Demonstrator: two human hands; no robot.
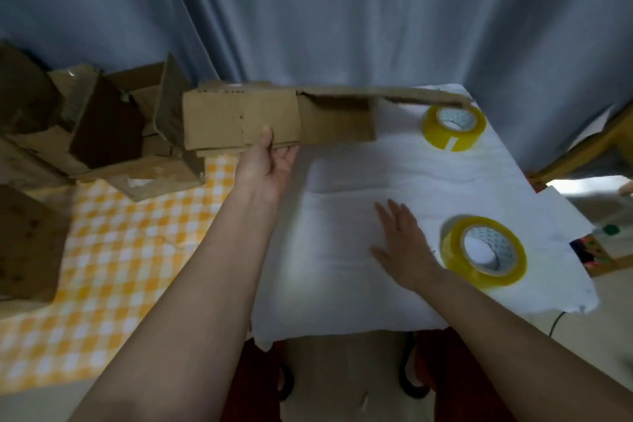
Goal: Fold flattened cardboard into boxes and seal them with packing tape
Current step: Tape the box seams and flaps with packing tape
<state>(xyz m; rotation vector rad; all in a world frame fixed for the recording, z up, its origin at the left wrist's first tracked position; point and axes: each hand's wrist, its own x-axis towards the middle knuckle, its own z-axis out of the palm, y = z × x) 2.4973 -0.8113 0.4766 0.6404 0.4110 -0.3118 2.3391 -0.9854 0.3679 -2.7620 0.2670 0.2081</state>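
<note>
My left hand [270, 161] grips the lower edge of a flattened brown cardboard piece [239, 120], held up above the table with its flaps stretching to the right. My right hand [400, 240] lies flat and open on the white cloth [359, 181], holding nothing. One yellow tape roll [483, 250] rests just right of that hand. A second yellow tape roll [454, 127] sits at the far right of the cloth, partly under the cardboard's long flap.
Several folded and open cardboard boxes [113, 127] are piled at the left on a yellow checked cloth [137, 250]. A dark box [27, 243] stands at the left edge. Grey curtains [342, 10] hang behind. A wooden frame [589, 144] is at right.
</note>
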